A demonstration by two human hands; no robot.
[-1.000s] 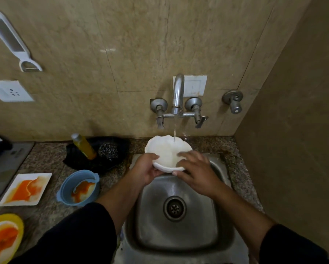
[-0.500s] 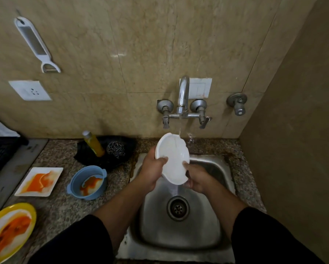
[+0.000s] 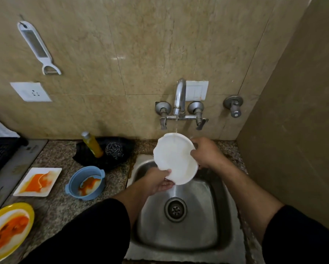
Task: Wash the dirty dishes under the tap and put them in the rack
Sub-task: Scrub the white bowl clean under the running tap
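1. The white bowl (image 3: 175,159) is in both of your hands, tilted on edge over the back of the steel sink (image 3: 180,221), directly below the tap (image 3: 180,98).
2. A thin stream of water falls from the tap's spout onto the bowl's upper rim and runs off the lower edge toward the drain (image 3: 175,209).
3. Your left hand (image 3: 156,181) grips the bowl's lower rim — thumb on the face turned toward you, fingers curled underneath.
4. Your right hand (image 3: 206,152) clasps the upper right rim, fingers wrapped over the edge.
5. On the granite counter (image 3: 114,180) left of the sink, a blue bowl (image 3: 85,182) with orange residue stands nearest.
6. Farther left lies a white square plate (image 3: 38,181) smeared orange, and at the lower left corner a yellow plate (image 3: 8,231) — also stained.
7. Behind the blue bowl, a yellow bottle (image 3: 92,144) leans beside a steel scrubber (image 3: 114,150) on a black cloth (image 3: 95,159).
8. A white peeler (image 3: 39,48) hangs on the tiled wall above a socket (image 3: 30,92).
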